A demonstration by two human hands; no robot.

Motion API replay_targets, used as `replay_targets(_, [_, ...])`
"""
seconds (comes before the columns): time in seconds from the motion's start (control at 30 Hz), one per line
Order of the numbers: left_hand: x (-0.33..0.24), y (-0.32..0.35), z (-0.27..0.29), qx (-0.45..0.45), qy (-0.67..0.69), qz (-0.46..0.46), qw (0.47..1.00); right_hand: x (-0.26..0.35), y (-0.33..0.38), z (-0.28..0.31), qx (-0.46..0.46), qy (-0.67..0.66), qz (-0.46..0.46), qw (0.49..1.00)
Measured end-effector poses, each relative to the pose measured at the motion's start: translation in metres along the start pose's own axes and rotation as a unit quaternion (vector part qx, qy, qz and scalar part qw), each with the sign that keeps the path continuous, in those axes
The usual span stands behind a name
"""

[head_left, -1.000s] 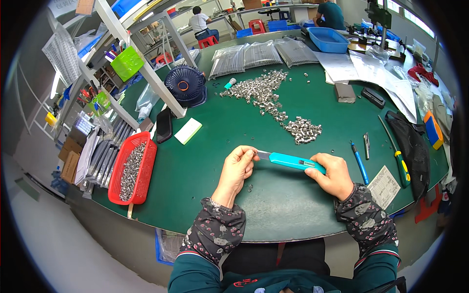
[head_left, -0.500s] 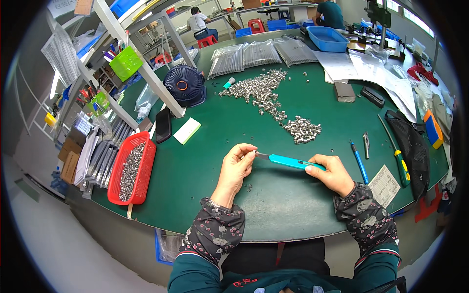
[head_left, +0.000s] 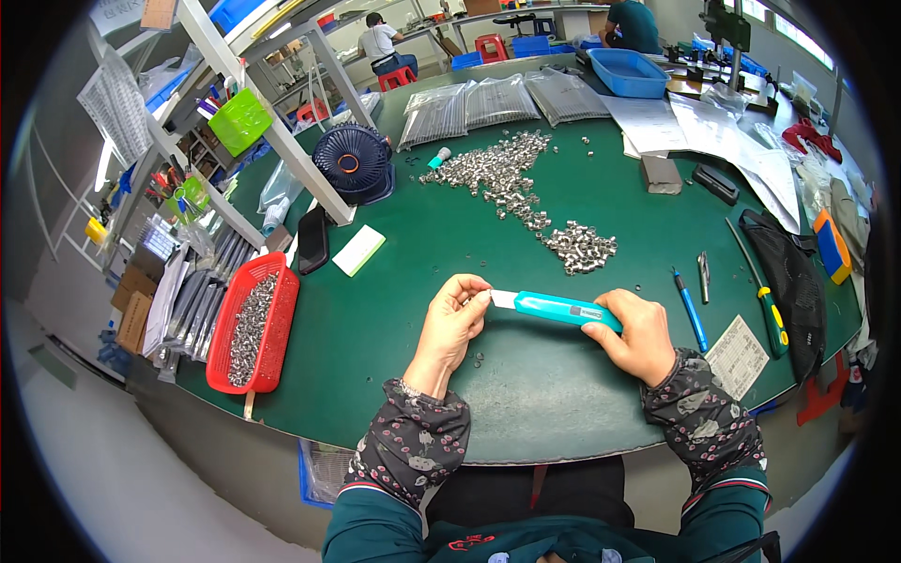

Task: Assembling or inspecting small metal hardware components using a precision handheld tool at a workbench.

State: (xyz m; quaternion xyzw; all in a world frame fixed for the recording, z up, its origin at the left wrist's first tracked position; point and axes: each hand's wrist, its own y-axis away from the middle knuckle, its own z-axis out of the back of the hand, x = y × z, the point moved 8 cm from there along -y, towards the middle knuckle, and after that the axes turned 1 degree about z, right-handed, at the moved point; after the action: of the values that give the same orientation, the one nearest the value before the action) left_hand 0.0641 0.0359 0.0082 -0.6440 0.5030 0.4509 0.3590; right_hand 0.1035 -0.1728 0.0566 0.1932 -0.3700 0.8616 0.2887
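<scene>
My right hand [head_left: 636, 332] is closed round the turquoise handle of a utility knife [head_left: 554, 308], whose flat blade points left. At the blade's tip, the thumb and fingertips of my left hand [head_left: 451, 322] are pinched together. What they hold is too small and covered to make out. Beyond my hands lies a small heap of short shiny metal sleeves [head_left: 580, 248], joined by a trail to a larger pile [head_left: 488, 174] farther back. A few tiny dark bits [head_left: 479, 359] lie on the green table [head_left: 554, 403] beside my left hand.
At left stand a red basket [head_left: 282, 324] of metal parts, a phone [head_left: 313, 240], a notepad [head_left: 358, 250] and a fan [head_left: 353, 163]. A blue pen [head_left: 690, 311], a screwdriver [head_left: 771, 319] and a printed card [head_left: 739, 358] lie at right. Bagged rods [head_left: 497, 103] and a blue tub [head_left: 629, 75] sit behind.
The knife has rolled in my right hand, so its blade now shows a broad, bright face. My right fingers have shifted slightly on the handle; my left hand has barely moved.
</scene>
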Motion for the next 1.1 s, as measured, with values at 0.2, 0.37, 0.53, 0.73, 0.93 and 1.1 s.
replay_targets(0.2, [0.003, 0.000, 0.004, 0.000, 0.024, 0.018, 1.000, 0.007, 0.000, 0.012, -0.063, 0.018, 0.036, 0.997])
replay_targets(0.37, [0.002, 0.001, 0.004, 0.001, 0.039, 0.015, 0.999, -0.005, 0.000, -0.003, 0.019, -0.018, -0.005, 1.000])
replay_targets(0.53, [0.002, 0.001, 0.002, 0.009, 0.041, 0.011, 0.999, -0.014, 0.001, -0.010, 0.068, -0.045, -0.047, 0.996])
replay_targets(0.73, [0.008, 0.000, 0.003, 0.006, 0.051, 0.051, 0.997, -0.001, 0.001, 0.006, -0.034, 0.003, 0.021, 0.999])
replay_targets(0.93, [0.011, 0.000, 0.004, 0.017, 0.107, 0.061, 0.992, -0.002, -0.001, 0.009, -0.047, -0.012, 0.016, 0.999])
replay_targets(1.1, [0.006, 0.001, 0.002, 0.003, 0.091, 0.048, 0.995, -0.007, -0.001, 0.006, -0.021, -0.019, -0.011, 1.000])
